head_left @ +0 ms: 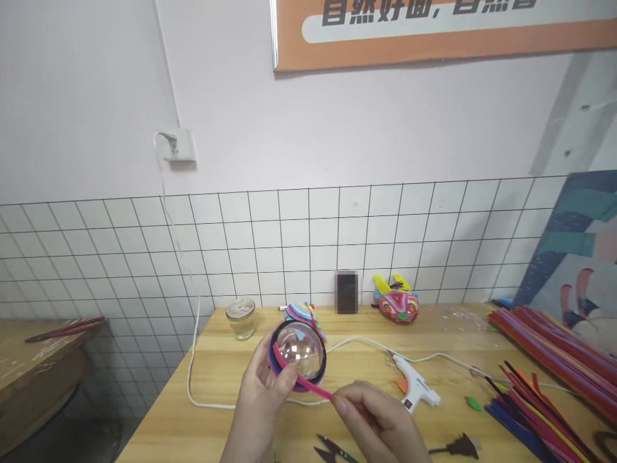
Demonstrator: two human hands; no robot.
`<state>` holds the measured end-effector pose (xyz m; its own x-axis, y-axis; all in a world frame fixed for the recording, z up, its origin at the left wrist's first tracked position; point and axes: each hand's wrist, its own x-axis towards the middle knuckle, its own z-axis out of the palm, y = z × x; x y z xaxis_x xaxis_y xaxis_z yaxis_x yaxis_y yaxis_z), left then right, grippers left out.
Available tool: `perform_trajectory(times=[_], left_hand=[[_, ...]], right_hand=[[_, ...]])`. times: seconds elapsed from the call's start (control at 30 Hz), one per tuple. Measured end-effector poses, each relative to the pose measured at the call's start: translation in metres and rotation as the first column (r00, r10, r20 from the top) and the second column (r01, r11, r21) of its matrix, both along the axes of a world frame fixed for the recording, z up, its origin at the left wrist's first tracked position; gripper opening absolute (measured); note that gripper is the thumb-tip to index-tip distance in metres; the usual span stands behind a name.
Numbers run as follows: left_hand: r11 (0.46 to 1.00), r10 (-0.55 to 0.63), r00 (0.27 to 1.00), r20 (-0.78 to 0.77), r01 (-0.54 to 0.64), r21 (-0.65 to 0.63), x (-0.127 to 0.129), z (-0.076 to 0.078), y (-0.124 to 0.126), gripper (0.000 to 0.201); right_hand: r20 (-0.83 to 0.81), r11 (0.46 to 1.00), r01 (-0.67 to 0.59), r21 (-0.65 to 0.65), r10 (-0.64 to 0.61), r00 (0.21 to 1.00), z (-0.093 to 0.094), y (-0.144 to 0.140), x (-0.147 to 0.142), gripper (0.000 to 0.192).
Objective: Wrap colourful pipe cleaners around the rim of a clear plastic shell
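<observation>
A clear dome [308, 352] ringed with dark and blue fuzzy pipe cleaner is gripped in my left hand [267, 382]. Across its lower left side runs a pink pipe cleaner [315, 390], pressed down by my left thumb. My right hand [373, 418] pinches the pink strand's other end, to the right of the dome. Partly hidden behind the dome is a striped, multicoloured piece [301, 311]. Black thread snips [332, 448] lie on the table just below and between my hands.
A white glue gun [414, 382] with a white cord lies right of my hands. Pipe cleaners [530, 411] and wrapped bundles [554, 354] cover the right side. At the back stand a glass jar [241, 319], a dark blurred rectangle [347, 293] and a colourful mask-like craft [398, 303].
</observation>
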<state>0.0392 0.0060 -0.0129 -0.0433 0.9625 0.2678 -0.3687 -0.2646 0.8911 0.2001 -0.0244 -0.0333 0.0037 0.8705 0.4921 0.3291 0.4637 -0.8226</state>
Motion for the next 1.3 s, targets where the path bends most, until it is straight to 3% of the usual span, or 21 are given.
perform_trajectory(times=[0.27, 0.67, 1.3], left_hand=[[0.994, -0.076, 0.997, 0.006, 0.076, -0.077, 0.003, 0.000, -0.002, 0.048], [0.991, -0.119, 0.993, -0.004, 0.119, -0.057, 0.003, -0.002, -0.003, 0.044], [0.967, -0.243, 0.969, 0.045, 0.246, -0.068, 0.006, 0.006, -0.008, 0.044]], right_hand=[[-0.017, 0.998, 0.039, -0.057, -0.040, 0.999, 0.005, 0.000, 0.005, 0.023], [-0.063, 0.997, 0.033, -0.069, -0.037, 0.997, 0.006, -0.001, 0.008, 0.023], [0.063, 0.999, 0.019, -0.035, -0.016, 0.998, 0.014, -0.003, 0.015, 0.022]])
